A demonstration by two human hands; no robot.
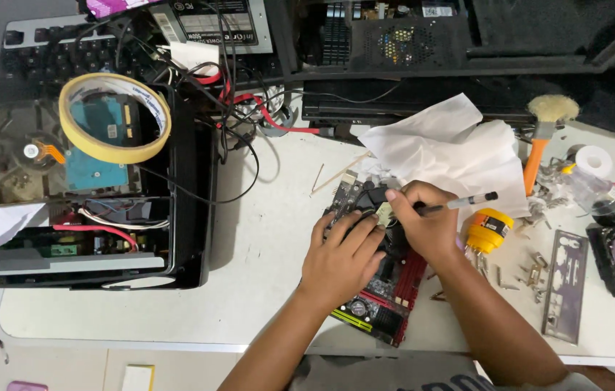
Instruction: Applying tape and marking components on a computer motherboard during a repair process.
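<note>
A black computer motherboard with red slots lies on the white table in front of me. My left hand rests flat on it, fingers spread over the black cooler fan. My right hand holds a thin black and silver tool, like a pen or small screwdriver, with its tip down at the fan area. The tool's far end points right, toward the crumpled white tissue paper.
An open computer case with a roll of yellow tape on top stands at left, cables spilling out. A yellow screwdriver handle, loose screws, a metal port plate, an orange-handled brush and a white tape roll lie right.
</note>
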